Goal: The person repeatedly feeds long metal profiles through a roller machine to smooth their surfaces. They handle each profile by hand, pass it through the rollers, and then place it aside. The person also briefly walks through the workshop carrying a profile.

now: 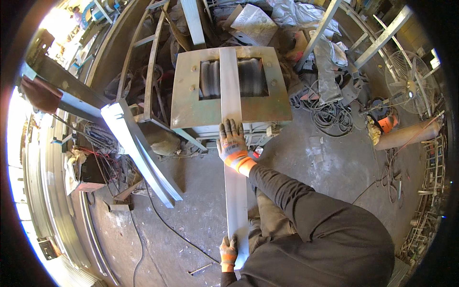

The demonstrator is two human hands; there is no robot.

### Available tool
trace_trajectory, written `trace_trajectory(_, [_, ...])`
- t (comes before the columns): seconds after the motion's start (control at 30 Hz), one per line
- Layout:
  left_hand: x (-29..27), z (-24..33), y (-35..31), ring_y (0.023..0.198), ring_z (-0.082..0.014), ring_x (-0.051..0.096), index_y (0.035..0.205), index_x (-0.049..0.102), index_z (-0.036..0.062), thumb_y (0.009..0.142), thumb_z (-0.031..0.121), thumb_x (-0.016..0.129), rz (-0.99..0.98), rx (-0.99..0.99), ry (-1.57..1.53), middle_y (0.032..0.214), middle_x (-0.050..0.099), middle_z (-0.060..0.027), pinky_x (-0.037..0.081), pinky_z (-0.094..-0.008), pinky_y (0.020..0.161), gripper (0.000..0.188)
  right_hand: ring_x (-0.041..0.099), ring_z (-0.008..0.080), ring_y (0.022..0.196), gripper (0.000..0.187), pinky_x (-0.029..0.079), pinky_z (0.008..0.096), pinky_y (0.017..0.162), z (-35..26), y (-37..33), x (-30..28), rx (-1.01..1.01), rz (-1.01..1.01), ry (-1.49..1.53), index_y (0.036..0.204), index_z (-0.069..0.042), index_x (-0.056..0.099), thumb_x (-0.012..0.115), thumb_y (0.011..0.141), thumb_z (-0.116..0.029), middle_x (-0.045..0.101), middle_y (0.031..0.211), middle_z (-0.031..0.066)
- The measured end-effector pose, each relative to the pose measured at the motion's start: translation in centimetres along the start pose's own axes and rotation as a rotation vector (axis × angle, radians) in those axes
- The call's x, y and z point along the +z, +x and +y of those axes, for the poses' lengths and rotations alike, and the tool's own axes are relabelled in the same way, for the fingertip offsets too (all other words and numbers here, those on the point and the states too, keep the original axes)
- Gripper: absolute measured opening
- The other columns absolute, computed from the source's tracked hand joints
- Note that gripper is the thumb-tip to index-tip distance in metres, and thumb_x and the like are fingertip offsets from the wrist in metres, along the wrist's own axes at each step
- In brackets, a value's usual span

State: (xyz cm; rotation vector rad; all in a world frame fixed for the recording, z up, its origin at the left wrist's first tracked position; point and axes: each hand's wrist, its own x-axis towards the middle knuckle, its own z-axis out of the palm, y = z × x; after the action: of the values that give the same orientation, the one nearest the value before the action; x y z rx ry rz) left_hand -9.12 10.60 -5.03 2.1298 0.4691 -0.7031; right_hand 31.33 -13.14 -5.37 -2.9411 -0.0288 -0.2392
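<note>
**Long metal strip steadied over a square frame**

Cluttered workshop floor fills the frame, cables and scrap at the edges. At upper centre sits a square metal frame, its opening showing ribbed rollers. Across it runs a long metal strip, stiff, probably heavy and sharp-edged, best gripped by both sides. Right hand presses flat, fingers together; left hand pinches the near end.

Bare concrete floor lies open at three o'clock of the metal strip. At nine o'clock a slanted steel beam and cables crowd it; the roller machine blocks twelve o'clock.
</note>
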Motion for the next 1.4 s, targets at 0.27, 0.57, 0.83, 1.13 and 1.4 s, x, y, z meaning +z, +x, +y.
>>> trace_trajectory(0.27, [6.6,20.4,21.0,0.093,-0.0564,0.067,0.102,0.068,-0.002,0.114,0.051,0.066,0.068,0.309,-0.242,0.093,0.072,-0.0315,0.054,-0.0569,0.08,0.054,0.056,0.0404,0.155,0.069,0.03,0.0607,0.136,16.1,27.4,4.6,0.011,0.163,-0.153,0.166,0.0,0.054,0.05,0.116,-0.047,0.063,0.164,0.0228])
trace_trajectory(0.57, [6.9,26.8,26.3,0.09,-0.0508,0.07,0.112,0.075,-0.0027,0.113,0.057,0.067,-0.13,0.065,-0.445,0.096,0.077,-0.029,0.056,-0.0515,0.083,0.06,0.056,0.0402,0.156,0.07,0.034,0.0564,0.135,21.1,32.2,5.1,0.066,0.06,-0.401,0.174,-0.001,0.041,0.046,0.116,-0.039,0.06,0.167,0.0258])
trace_trajectory(0.83, [5.2,11.5,14.5,0.085,-0.0387,0.069,0.111,0.074,-0.0018,0.112,0.06,0.068,-0.058,0.307,-0.319,0.094,0.076,-0.0249,0.055,-0.0483,0.083,0.062,0.048,0.0428,0.161,0.065,0.026,0.0631,0.137,13.2,15.8,4.2,0.015,0.151,-0.253,0.166,0.003,0.052,0.052,0.108,-0.027,0.058,0.169,0.0241])
trace_trajectory(1.13, [-5.8,-7.5,-7.5,0.081,-0.0433,0.073,0.092,0.064,0.0067,0.093,0.058,0.089,0.301,0.236,0.2,0.083,0.073,-0.0154,0.06,-0.0513,0.076,0.057,0.041,0.0398,0.165,0.105,0.025,0.0627,0.137,-2.3,-9.4,-1.3,0.294,0.254,0.407,0.176,-0.002,0.036,0.084,0.094,-0.048,0.048,0.176,0.0232])
trace_trajectory(1.4, [-17.3,-14.6,-28.2,0.129,-0.0499,0.064,0.141,0.059,0.0018,0.083,0.045,0.095,0.978,0.468,0.539,0.137,0.065,-0.0241,0.051,-0.0655,0.111,0.08,0.07,0.0301,0.138,0.058,0.06,0.0502,0.116,-16.6,-22.4,-11.7,0.386,-0.68,2.519,0.158,-0.003,0.06,0.078,0.106,-0.024,0.074,0.148,0.0139])
